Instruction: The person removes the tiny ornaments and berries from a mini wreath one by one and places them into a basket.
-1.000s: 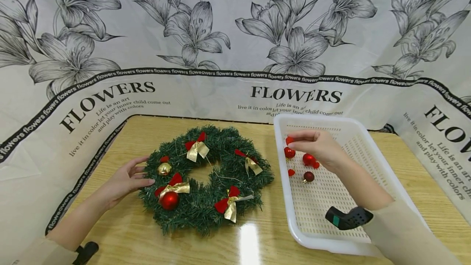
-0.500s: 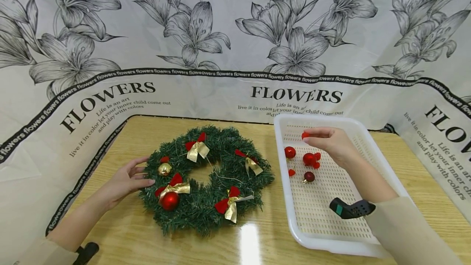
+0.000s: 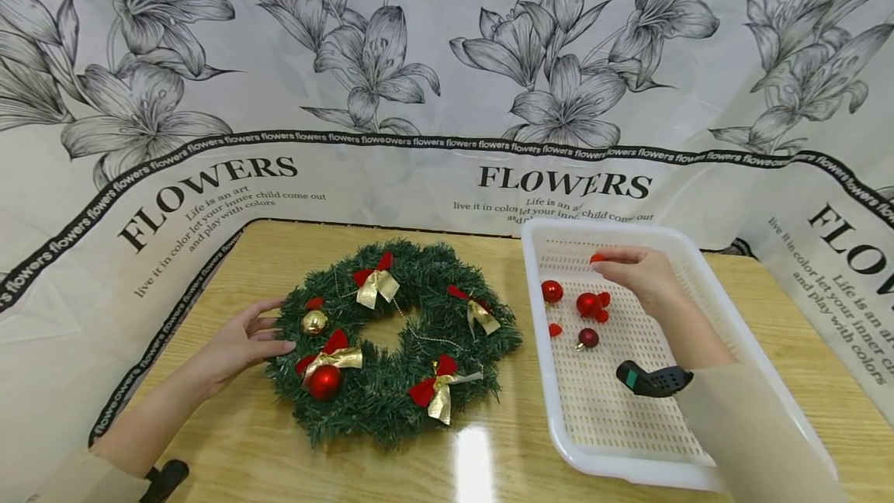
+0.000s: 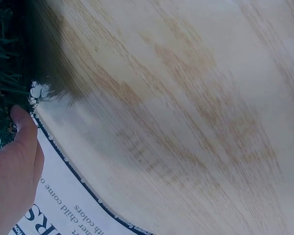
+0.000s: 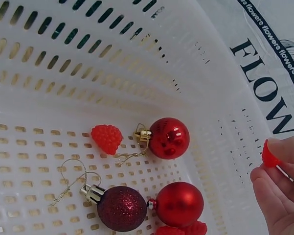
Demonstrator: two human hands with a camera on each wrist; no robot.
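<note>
On the wooden table lies a green Christmas wreath with red-and-gold bows, a gold ball and a red ball. My left hand holds its left edge, thumb on top and fingertips hidden in the needles; the left wrist view shows the thumb against the greenery. Over the white basket, my right hand pinches a small red artificial raspberry between thumb and fingers. Below it in the basket are a shiny red ball, a matte red ball, a dark glitter ball and another raspberry.
More red raspberries lie beside the matte ball. The basket's raised rim stands right of the wreath. A flower-printed cloth hangs behind the table and along both sides.
My right hand has lifted the raspberry from near the basket's left wall and carried it rightward. The left hand and wreath keep their places.
</note>
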